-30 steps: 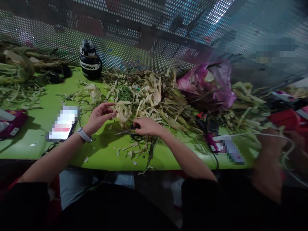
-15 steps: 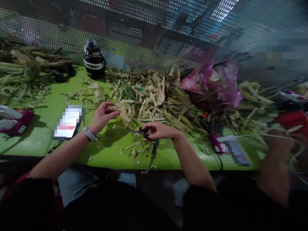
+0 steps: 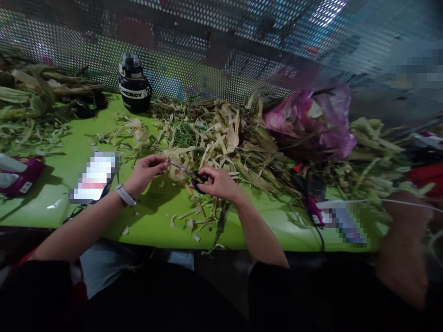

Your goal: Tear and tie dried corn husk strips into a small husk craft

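My right hand (image 3: pixel 215 183) is closed around the black handles of a pair of scissors (image 3: pixel 182 168). The slim blades point up and left, with their tips at the fingers of my left hand (image 3: pixel 145 173). Those fingers are pinched together; whatever small thing is between them is too fine to make out. Just behind the blades are curled pale corn husks (image 3: pixel 178 174). A heap of dry corn husks (image 3: pixel 224 133) spreads beyond both hands, with a tangle of thin green strands (image 3: pixel 183 133) in it. Cut husk scraps (image 3: pixel 197 221) lie on the green tabletop (image 3: pixel 148 230) below.
A black bottle (image 3: pixel 134 87) stands at the back by a perforated metal panel (image 3: pixel 207 60). Phones lie left (image 3: pixel 95 177) and right (image 3: pixel 348 226). Right of the heap is a pink plastic bag (image 3: pixel 311 122). Another person's arm (image 3: pixel 403 240) reaches in at far right, near a white cable (image 3: pixel 360 201).
My right hand has moved left and slightly up, bringing the scissor blades to my left fingertips. My left fingers have drawn closer together. The view has shifted a little.
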Available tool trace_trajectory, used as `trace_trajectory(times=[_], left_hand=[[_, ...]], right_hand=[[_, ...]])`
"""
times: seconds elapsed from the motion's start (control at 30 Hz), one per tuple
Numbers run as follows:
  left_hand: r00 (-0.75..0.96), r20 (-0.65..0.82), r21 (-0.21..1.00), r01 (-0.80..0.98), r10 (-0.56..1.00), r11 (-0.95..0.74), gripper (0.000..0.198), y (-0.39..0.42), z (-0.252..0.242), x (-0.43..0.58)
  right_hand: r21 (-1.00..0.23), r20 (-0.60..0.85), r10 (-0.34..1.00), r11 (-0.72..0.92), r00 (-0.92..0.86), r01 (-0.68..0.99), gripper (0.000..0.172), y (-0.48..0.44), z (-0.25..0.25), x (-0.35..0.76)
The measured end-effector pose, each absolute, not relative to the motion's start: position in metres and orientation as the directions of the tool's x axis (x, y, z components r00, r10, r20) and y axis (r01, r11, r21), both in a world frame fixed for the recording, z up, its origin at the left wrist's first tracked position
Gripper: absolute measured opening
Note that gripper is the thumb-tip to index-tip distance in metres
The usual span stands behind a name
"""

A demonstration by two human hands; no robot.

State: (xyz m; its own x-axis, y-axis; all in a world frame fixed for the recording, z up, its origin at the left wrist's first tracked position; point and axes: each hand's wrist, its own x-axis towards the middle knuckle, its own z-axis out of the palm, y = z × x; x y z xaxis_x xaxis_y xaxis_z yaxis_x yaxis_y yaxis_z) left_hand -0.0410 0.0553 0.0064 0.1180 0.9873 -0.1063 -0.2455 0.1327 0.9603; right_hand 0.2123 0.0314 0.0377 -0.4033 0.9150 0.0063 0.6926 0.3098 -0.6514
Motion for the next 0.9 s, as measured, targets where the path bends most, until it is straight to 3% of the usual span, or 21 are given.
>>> trace_trajectory(times=[0.2,0.4,0.9], left_hand=[[0.061,0.075,0.995,-0.076,0.995,-0.071,0.031,0.0542,0.0012,-0.0393],[0.050,0.254,0.955,0.142,0.966,-0.259,0.025,0.0560,-0.0035,-0.0440],[0.064,0.388,0.881,0.269,0.920,-0.390,0.015,0.0540,0.0017,-0.0424]], right_hand=[[-0.641,-0.021,0.939,0.250,-0.342,0.726,0.035,0.0323,0.0295,0.2160],[-0.649,-0.033,0.946,0.225,-0.322,0.727,0.034,0.0316,0.0272,0.2142],[-0.615,-0.056,0.948,0.214,-0.312,0.759,0.032,0.0295,0.0309,0.2105]])
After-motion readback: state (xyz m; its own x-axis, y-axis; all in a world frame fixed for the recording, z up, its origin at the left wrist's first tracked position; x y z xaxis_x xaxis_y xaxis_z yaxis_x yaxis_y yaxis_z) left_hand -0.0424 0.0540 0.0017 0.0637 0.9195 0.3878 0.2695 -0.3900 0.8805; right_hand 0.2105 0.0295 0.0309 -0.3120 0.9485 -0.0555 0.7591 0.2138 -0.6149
